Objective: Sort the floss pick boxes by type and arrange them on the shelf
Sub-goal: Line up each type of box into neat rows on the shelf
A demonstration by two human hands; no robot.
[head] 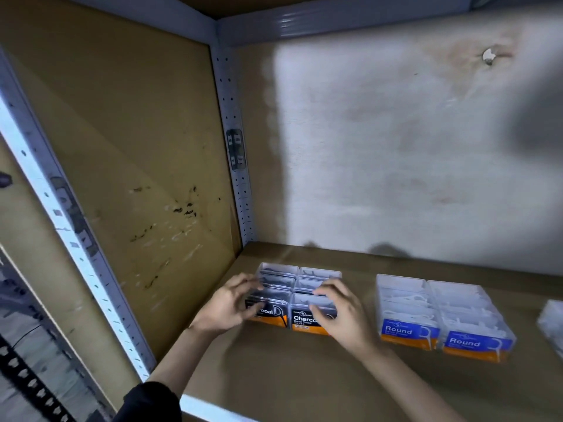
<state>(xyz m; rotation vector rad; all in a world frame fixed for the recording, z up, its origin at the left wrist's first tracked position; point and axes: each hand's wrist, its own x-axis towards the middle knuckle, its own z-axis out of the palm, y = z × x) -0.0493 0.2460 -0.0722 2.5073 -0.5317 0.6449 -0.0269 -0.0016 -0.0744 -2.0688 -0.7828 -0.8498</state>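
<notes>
Currently both hands, left (230, 306) and right (341, 312), rest fingers spread on the Charcoal floss pick boxes (297, 295) at the shelf's (304, 376) left rear; Round boxes (441, 318) sit apart, rightward. Advised: press inward evenly, squaring rows flush

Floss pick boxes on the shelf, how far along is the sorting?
Done: the Round boxes sit in two neat rows, apart from the rest. In hand: the left hand and right hand rest on the Charcoal boxes, squaring up that block. Left: a blurred clear box at the right edge, type unreadable.
</notes>
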